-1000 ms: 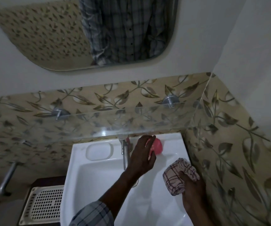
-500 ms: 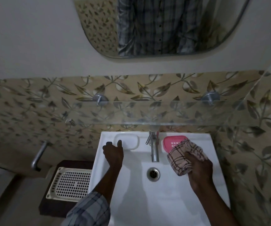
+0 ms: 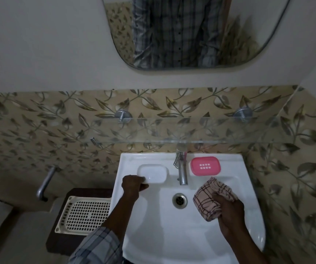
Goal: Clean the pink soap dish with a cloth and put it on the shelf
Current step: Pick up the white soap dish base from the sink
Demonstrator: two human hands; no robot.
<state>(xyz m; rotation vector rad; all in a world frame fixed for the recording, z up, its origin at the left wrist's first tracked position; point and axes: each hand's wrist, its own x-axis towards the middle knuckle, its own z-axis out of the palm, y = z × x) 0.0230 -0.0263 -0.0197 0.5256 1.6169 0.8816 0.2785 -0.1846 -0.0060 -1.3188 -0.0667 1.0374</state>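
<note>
My right hand (image 3: 229, 212) grips a bunched checked cloth (image 3: 211, 199); my left hand (image 3: 133, 184), curled closed, rests on the glossy white sink (image 3: 248, 187) rim. The rounded-rectangular pink soap dish (image 3: 205, 166) sits beside the metal tap (image 3: 182, 168).

Dim, murky light – the white sink (image 3: 248, 187) shows brightest; wide-angle bending and blur toward the edges.

Dim bathroom, leaf-patterned tiles (image 3: 39, 121), mirror (image 3: 191, 35)

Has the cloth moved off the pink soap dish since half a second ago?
Yes. The cloth in the right hand has pulled back toward the drain, leaving the pink soap dish uncovered beside the tap.
</note>
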